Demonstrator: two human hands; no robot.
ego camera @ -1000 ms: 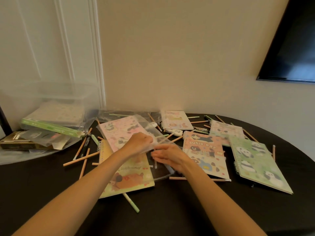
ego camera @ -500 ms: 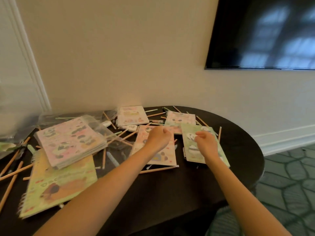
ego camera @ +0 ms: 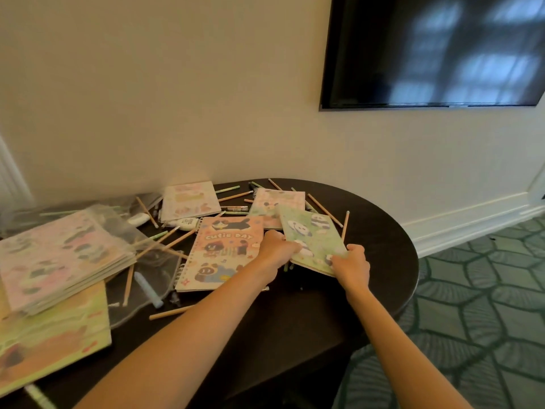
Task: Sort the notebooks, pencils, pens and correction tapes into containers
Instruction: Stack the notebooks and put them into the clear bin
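Note:
A green panda notebook (ego camera: 312, 234) lies on the right part of the dark table (ego camera: 380, 240). My left hand (ego camera: 275, 249) grips its left edge and my right hand (ego camera: 352, 262) grips its near right corner; the near edge is lifted slightly. An orange "Cutie Day" notebook (ego camera: 224, 249) lies just left of it. Further notebooks sit behind: a pink one (ego camera: 277, 206) and a pale one (ego camera: 190, 199). A stack of pink notebooks in a clear pouch (ego camera: 59, 258) rests on a yellow-green notebook (ego camera: 53, 340) at the left. Pencils (ego camera: 323, 205), pens (ego camera: 234, 208) and correction tapes (ego camera: 185, 223) are scattered around.
The table's rounded edge curves at the right, with patterned green carpet (ego camera: 472, 305) beyond. A black screen (ego camera: 436, 48) hangs on the wall above. A blue pen (ego camera: 147, 287) lies on an empty clear pouch (ego camera: 153, 278) in front of the stack.
The view swung right from the clear bins. Both hands left the pouch, reached right and took hold of the green panda notebook, whose near edge has since lifted.

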